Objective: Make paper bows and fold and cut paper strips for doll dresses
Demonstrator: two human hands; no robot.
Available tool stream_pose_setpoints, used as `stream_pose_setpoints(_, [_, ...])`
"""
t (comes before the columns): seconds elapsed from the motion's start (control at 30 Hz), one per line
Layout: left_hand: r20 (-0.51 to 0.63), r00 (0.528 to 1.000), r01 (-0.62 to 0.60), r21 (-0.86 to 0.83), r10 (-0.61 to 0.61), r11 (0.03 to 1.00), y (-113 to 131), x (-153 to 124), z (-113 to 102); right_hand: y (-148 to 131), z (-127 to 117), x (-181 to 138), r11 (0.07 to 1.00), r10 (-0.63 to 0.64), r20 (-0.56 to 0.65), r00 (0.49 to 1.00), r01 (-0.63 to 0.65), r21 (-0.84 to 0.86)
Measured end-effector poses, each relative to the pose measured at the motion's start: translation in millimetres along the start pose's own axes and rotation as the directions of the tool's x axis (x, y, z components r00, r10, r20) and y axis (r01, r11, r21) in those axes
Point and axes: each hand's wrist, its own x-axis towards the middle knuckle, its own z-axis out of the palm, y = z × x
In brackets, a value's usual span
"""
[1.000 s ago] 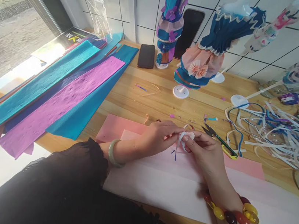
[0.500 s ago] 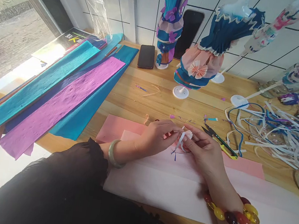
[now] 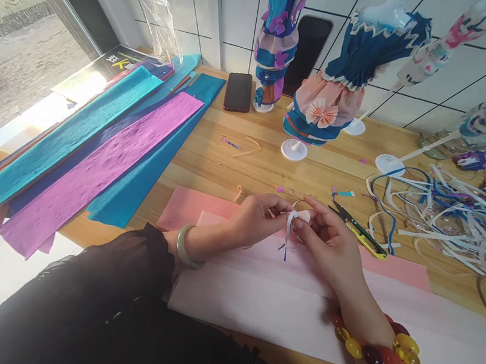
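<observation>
Between my hands is a small white-and-pink pleated paper bow with a thin white strip hanging from its middle. My left hand pinches the bow's left side. Thumb and fingers of my right hand close on its right side, and a thin loop of strip rises above the fingertips. Under both hands lie a white paper sheet and a pink sheet. Just right of my right hand rest green-and-yellow pliers or cutters, partly hidden by the hand.
Long crepe paper strips, including a purple one, lie at left. Behind stand small dress forms, one in a navy-and-peach dress, and a phone. A tangle of white and blue strips covers the right side.
The bow has turned slightly in my fingers, and the strip now hangs straighter from its middle. A strip loop now shows above my right fingertips. Both hands stay in nearly the same place.
</observation>
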Motion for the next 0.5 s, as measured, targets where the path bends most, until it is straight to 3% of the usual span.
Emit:
stream_pose_setpoints(0.13, [0.051,0.997,0.065,-0.077,-0.061,0.995,5.6,-0.5,-2.1,-1.7,0.7,0.7,0.997,0.062,0.018,0.998,-0.063,0.049])
stream_pose_setpoints(0.5, [0.192,0.973,0.193,-0.379,-0.127,0.905,5.3,5.5,-6.5,1.1,-1.9,2.2,0.994,0.056,0.044,0.997,-0.06,0.091])
